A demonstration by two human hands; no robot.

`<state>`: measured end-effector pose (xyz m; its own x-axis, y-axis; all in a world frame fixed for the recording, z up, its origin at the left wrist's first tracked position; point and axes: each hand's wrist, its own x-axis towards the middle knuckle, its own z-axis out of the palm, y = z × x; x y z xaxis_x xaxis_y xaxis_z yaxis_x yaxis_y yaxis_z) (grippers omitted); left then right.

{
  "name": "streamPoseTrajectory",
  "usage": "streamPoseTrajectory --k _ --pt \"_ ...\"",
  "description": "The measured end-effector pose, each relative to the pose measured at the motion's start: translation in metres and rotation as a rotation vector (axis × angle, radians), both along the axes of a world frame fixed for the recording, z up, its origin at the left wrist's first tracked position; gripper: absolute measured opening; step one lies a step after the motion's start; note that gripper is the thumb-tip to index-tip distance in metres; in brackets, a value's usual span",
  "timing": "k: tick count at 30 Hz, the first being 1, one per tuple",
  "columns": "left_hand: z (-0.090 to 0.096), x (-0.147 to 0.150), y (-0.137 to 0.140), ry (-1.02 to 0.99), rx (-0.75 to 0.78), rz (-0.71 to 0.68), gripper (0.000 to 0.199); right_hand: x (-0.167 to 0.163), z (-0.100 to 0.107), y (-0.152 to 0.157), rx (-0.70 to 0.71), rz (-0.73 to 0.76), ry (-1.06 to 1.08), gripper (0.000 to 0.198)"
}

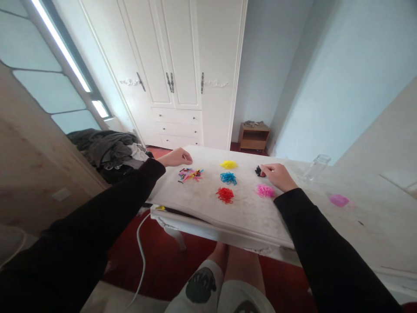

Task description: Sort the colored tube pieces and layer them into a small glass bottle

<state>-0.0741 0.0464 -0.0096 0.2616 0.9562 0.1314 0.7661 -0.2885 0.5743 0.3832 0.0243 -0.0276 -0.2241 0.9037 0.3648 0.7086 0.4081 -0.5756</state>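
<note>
The black pile (258,171) lies on the white table (195,198), right by the fingertips of your right hand (276,174). Those fingers are bent, but I can't tell if they pinch a piece. Touch softly so little bits don't scatter, and mind the pink pile (266,190) close by. Your left hand (177,157) is just past the mixed pile (190,174), fingers curled; I can't tell if it holds anything. Yellow (229,164), blue (228,178) and red (225,195) piles sit between.

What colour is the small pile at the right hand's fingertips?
Black; the small pile by the right hand shows best in the head view, partly hidden.
</note>
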Motion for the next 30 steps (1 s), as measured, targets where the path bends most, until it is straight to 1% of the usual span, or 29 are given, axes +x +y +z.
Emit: streamPoseTrajectory --k 3,6,10,14,19,23,26,30 --pt "-0.013 -0.015 -0.005 0.066 -0.082 -0.013 0.03 0.0 -0.001 0.0 0.0 -0.011 0.003 0.05" --pt "-0.019 -0.018 -0.009 0.077 -0.112 -0.044 0.036 0.001 -0.001 0.0 0.003 -0.017 -0.003 0.049" --pt "-0.021 -0.014 -0.009 0.082 -0.101 -0.073 0.035 0.001 -0.001 0.001 -0.003 -0.015 0.002 0.05" --pt "-0.019 -0.014 -0.007 0.094 -0.132 -0.1 0.037 0.002 -0.003 0.003 -0.01 -0.019 0.012 0.051" --pt "-0.016 -0.017 -0.007 -0.041 -0.136 -0.122 0.04 0.002 -0.003 0.002 -0.001 -0.019 -0.005 0.051" --pt "-0.016 -0.015 -0.008 -0.144 -0.141 -0.089 0.038 0.002 -0.002 0.0 -0.004 -0.012 -0.016 0.052" --pt "-0.016 -0.009 -0.008 -0.259 -0.18 -0.065 0.041 0.002 -0.002 0.0 -0.009 -0.014 -0.012 0.052" --pt "-0.011 0.004 -0.013 -0.335 -0.195 -0.067 0.044 0.001 -0.003 0.001 -0.009 -0.017 -0.012 0.051"
